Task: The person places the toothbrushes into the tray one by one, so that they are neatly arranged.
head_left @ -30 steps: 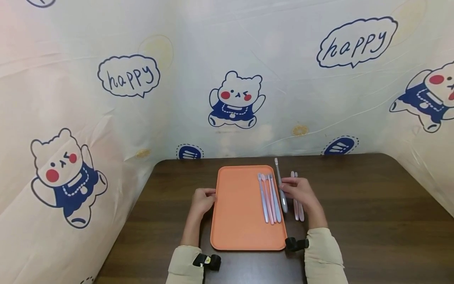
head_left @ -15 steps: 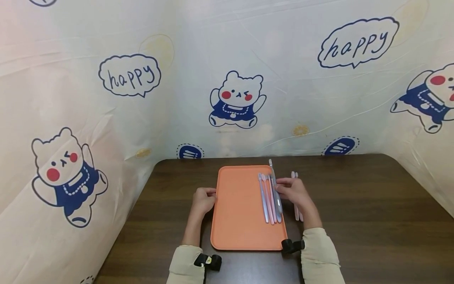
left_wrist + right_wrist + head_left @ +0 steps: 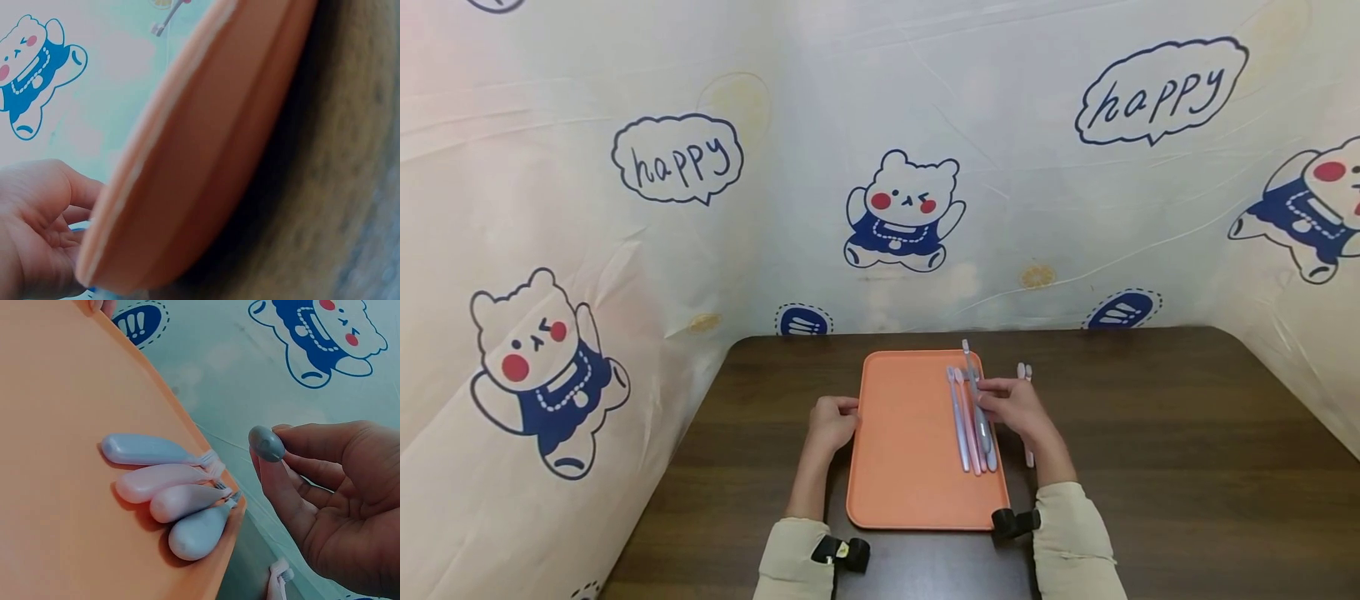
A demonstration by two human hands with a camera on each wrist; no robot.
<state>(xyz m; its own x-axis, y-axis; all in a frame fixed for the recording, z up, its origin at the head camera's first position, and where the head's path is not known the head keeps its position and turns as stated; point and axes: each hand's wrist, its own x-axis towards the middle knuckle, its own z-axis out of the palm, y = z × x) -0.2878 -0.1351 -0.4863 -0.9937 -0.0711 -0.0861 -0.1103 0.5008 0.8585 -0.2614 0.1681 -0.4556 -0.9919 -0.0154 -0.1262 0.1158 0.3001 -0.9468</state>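
Note:
My right hand [image 3: 1021, 408] pinches a grey toothbrush [image 3: 982, 432] between thumb and fingers, over the right side of an orange tray [image 3: 910, 442]. In the right wrist view the rounded end of its handle [image 3: 267, 444] faces the camera, raised above the tray. Several toothbrushes lie side by side on the tray: a lavender one [image 3: 147, 450], two pink ones [image 3: 156, 482] and a blue-grey one [image 3: 199, 532]. At the tray's left rim my left hand [image 3: 830, 425] grips the edge; its fingertips are partly hidden behind the rim [image 3: 131, 169].
To the right of the tray, pink toothbrushes [image 3: 1025, 372] lie on the dark wooden table [image 3: 1157, 433], partly covered by the right hand. A printed cloth [image 3: 910, 100] hangs behind the table's far edge.
My right hand has moved left, carrying the grey toothbrush from beside the tray to above the toothbrushes on it. The left hand stays at the tray's left rim.

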